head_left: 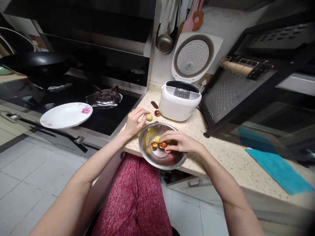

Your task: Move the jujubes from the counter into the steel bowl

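A steel bowl (145, 149) sits at the counter's front edge, with several red-brown and yellow-green fruits that look like fresh jujubes inside. My right hand (180, 141) reaches into it, thumb and fingers bent around a red-brown jujube (162, 144). Beside them lies a mottled jujube (154, 146). Left of the bowl, my left hand (135, 122) hovers low over the counter, fingers bent and apart, with nothing visible between them. Just past its fingertips lies a yellow-green jujube (149, 117). A dark red jujube (157, 113) rests near the rice cooker. My left hand partly hides other yellow-green fruits.
Behind the bowl stands a white rice cooker (180, 103), lid raised. A small brown-handled object (154, 104) lies beside it. A floral white plate (65, 116) sits at the stove's front, a black wok (36, 64) farther back. At right are a dark rack (236, 85) and teal cloth (278, 168).
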`<action>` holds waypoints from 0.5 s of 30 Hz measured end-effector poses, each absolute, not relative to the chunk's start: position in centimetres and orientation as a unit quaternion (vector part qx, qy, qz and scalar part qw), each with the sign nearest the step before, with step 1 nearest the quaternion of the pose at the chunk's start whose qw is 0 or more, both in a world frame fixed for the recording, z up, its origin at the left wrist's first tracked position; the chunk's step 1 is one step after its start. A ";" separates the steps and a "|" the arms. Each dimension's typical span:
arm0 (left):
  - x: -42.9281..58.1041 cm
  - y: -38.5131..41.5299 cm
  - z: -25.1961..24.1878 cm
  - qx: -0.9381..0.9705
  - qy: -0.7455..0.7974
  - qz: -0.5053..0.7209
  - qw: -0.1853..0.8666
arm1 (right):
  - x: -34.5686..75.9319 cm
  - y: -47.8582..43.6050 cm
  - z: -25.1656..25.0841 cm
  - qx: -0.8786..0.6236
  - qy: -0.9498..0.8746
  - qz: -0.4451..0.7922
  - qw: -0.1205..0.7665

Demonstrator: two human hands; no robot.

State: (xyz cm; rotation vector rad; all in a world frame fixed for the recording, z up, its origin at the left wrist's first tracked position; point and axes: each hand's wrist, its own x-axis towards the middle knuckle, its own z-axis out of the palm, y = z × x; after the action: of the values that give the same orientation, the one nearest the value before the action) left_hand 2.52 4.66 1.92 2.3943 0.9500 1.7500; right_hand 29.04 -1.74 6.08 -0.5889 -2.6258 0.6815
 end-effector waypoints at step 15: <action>2.6 4.7 2.0 0.767 0.310 0.561 0.030 | 28.4 -2.0 5.9 -0.217 -0.933 0.250 0.142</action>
State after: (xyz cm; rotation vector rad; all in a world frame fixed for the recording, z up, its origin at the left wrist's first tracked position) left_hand 2.62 4.71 1.95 2.3664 0.9544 1.7291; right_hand 28.37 -2.03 5.86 -0.6250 -2.6928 0.7228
